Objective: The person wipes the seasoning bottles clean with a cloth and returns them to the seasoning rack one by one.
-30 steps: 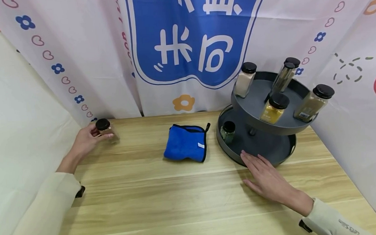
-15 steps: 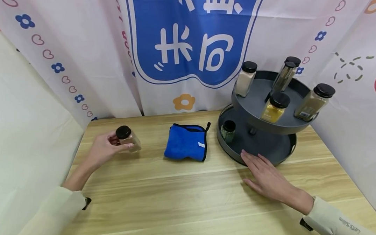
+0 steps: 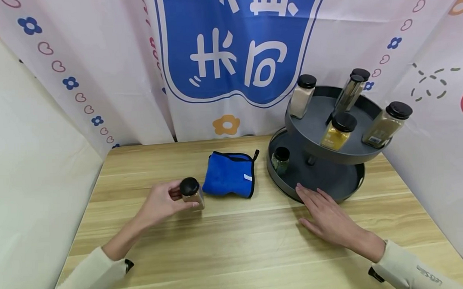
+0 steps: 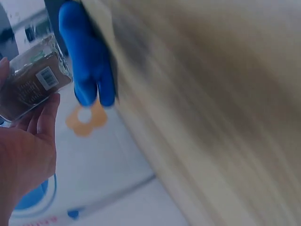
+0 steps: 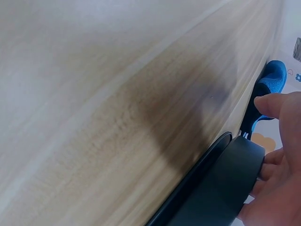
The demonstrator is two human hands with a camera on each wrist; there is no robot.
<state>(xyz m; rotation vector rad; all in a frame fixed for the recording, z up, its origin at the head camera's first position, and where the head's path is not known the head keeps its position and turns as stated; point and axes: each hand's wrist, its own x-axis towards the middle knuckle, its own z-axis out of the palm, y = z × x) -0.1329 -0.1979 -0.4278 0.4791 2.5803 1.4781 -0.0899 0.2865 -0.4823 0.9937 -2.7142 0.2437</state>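
My left hand (image 3: 162,203) grips a glass spice jar (image 3: 192,197) with a black lid and brownish powder inside, near the left edge of a folded blue cloth (image 3: 229,174). In the left wrist view a barcode label shows on the spice jar (image 4: 35,80). Fingers extended, my right hand (image 3: 328,218) touches the front rim of the lower tier of a dark grey two-tier round rack (image 3: 336,185). The right wrist view shows the hand (image 5: 277,174) against the rack's wall (image 5: 225,183). A small jar with green contents (image 3: 280,161) stands on that lower tier.
On the upper tier (image 3: 323,104) stand a pale-filled jar (image 3: 302,97), a tall clear jar (image 3: 347,96) with another black lid behind it, a yellow-filled jar (image 3: 337,133) and a tan-filled jar (image 3: 386,127). A printed curtain (image 3: 135,79) hangs behind the wooden table (image 3: 236,247).
My left hand has carried the spice jar from the table's far left corner rightward and nearer, to beside the blue cloth. The right hand stays at the rack's rim.
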